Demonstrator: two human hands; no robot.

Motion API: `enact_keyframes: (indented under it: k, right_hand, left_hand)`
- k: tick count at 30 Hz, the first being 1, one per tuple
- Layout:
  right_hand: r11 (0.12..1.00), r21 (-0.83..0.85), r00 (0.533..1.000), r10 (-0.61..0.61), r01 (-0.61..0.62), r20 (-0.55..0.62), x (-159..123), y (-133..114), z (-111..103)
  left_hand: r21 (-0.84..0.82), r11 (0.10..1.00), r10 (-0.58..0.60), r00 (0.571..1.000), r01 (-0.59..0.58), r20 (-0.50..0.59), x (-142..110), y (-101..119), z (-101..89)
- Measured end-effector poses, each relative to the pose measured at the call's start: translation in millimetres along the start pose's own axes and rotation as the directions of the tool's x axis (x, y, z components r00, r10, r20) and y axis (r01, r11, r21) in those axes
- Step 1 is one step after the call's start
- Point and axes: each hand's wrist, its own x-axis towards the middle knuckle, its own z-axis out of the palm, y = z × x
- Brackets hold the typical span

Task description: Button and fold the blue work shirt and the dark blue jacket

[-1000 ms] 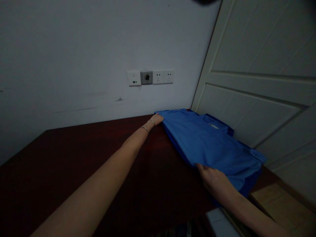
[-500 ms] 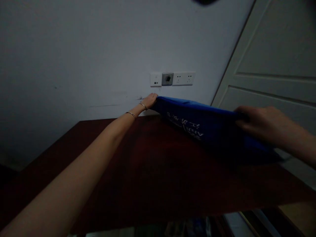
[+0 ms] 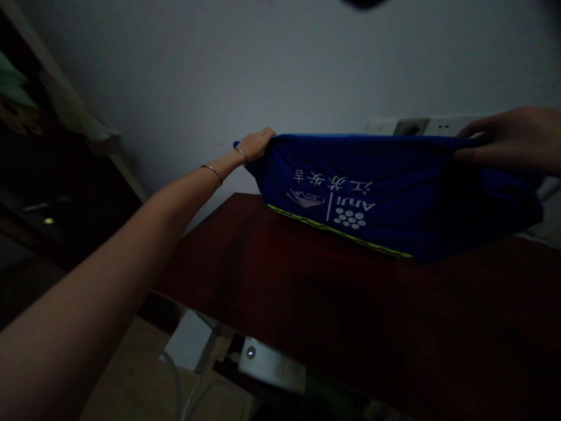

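Observation:
A blue work shirt point(image 3: 394, 181), with white lettering upside down on it and a yellow-green strip, hangs stretched between my hands. Its lower part meets or nearly meets the dark red wooden tabletop point(image 3: 272, 275). My left hand point(image 3: 258, 142), with two thin bangles on the wrist and forearm, is closed on the shirt's upper left corner. Over at the right, my right hand point(image 3: 512, 140) pinches the upper edge between thumb and fingers. The right part of the shirt lies in deep shadow.
A pale wall point(image 3: 263, 70) rises behind the table, with a row of sockets point(image 3: 412, 126) partly hidden by the shirt. Below the table's edge are a white box point(image 3: 189, 342), a white device with a lit button point(image 3: 272, 365) and loose cables point(image 3: 177, 380). A dark door point(image 3: 39, 175) stands at left.
The shirt has been lifted and spread, so its lettering and yellow-green strip now show. Both hands are higher in the picture. The view has swung left, bringing the door and under-table items into sight.

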Motion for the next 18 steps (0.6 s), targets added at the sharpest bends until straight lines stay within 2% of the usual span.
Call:
enact_keyframes:
  k: [3, 6, 10, 13, 18]
  right_hand:
    - [0.995, 0.046, 0.996, -0.093, 0.093, -0.012, 10, -34, -1]
    - [0.973, 0.123, 0.981, -0.195, 0.195, -0.015, 15, -63, 0]
    - [0.972, 0.165, 0.985, -0.170, 0.169, -0.009, 20, -92, -3]
    - [0.956, 0.178, 0.972, -0.232, 0.235, -0.041, 29, -99, -1]
    - [0.921, 0.180, 0.939, -0.337, 0.344, -0.071, 57, -92, 9]
  left_hand:
    - [0.073, 0.996, -0.052, 0.999, 0.051, 0.012, -33, -36, -22.7]
    - [0.142, 0.984, -0.117, 0.993, 0.111, 0.033, -57, -61, -42.1]
    - [0.209, 0.963, -0.190, 0.978, 0.169, 0.081, -75, -78, -62.2]
    - [0.241, 0.955, -0.203, 0.973, 0.172, 0.111, -77, -86, -68.4]
    - [0.274, 0.950, -0.193, 0.972, 0.150, 0.135, -64, -98, -63.3]
